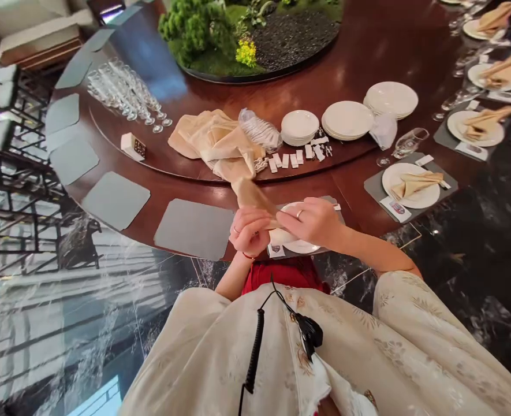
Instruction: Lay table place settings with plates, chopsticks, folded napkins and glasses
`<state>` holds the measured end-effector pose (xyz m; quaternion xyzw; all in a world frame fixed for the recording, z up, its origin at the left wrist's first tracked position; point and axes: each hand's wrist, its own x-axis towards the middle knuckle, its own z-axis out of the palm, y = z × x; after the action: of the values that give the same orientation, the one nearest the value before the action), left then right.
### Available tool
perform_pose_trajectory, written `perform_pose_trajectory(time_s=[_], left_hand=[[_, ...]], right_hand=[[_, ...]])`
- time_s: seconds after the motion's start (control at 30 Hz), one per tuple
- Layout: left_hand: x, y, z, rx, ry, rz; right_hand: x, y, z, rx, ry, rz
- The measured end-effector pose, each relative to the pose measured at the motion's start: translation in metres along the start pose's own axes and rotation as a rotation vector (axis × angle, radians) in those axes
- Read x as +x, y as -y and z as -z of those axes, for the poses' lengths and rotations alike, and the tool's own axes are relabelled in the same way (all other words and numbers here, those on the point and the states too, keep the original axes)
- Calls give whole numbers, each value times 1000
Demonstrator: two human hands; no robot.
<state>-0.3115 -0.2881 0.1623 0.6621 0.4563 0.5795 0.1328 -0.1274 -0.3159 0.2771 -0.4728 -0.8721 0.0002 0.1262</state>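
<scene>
My left hand point(250, 231) and my right hand point(309, 222) meet over a white plate point(296, 247), pinching a folded beige cloth napkin point(253, 196) between them. The napkin's tip points up and away from me, and its lower end is hidden by my fingers. The plate lies on a grey placemat point(334, 215) and is partly covered by my hands. A small printed card point(276, 251) sits at the mat's near edge. Nearby, a loose pile of beige napkins point(220, 141) rests on the dark wooden turntable point(151, 164).
White plate stacks point(348, 120), stemmed glasses point(125, 89), and small white cards lie on the turntable around a central planted display point(246, 40). Set places with folded napkins line the right side. Bare grey placemats point(193, 229) lie to the left.
</scene>
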Motion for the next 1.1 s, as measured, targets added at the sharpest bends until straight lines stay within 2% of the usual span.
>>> perform_pose_trajectory(time_s=[0.07, 0.13, 0.27, 0.33, 0.4, 0.53, 0.6, 0.67, 0.73, 0.83, 0.93, 1.0, 1.1], left_hand=[[4, -16, 16, -70, 189, -71], [7, -25, 28, -104, 412, -77], [3, -30, 42, -219, 864, -64], [-4, -27, 55, -273, 1009, -49], [-11, -22, 77, -311, 1039, -29], [-20, -3, 137, -295, 911, 59], [-28, 1, 161, -290, 859, 100], [-42, -6, 174, -352, 890, 84], [-68, -25, 175, -477, 989, -3], [-121, -66, 164, -674, 1149, -182], [-170, -93, 152, -686, 1264, -226], [-185, -91, 149, -609, 1261, -205], [-174, -60, 158, -500, 1163, -120]], right_hand=[[-35, 8, 26, -62, -40, -89], [-75, 15, 45, -113, -77, -212], [-161, 45, 65, -148, -126, -449], [-200, 65, 71, -140, -146, -539], [-236, 83, 76, -142, -161, -619], [-293, 121, 83, -193, -116, -785], [-309, 146, 79, -112, -89, -811], [-312, 176, 70, 16, -84, -771], [-300, 208, 57, 79, -47, -703], [-262, 247, 36, 53, 117, -603], [-221, 270, 26, 8, 251, -548], [-201, 276, 26, -32, 292, -567], [-182, 275, 31, -109, 327, -612]])
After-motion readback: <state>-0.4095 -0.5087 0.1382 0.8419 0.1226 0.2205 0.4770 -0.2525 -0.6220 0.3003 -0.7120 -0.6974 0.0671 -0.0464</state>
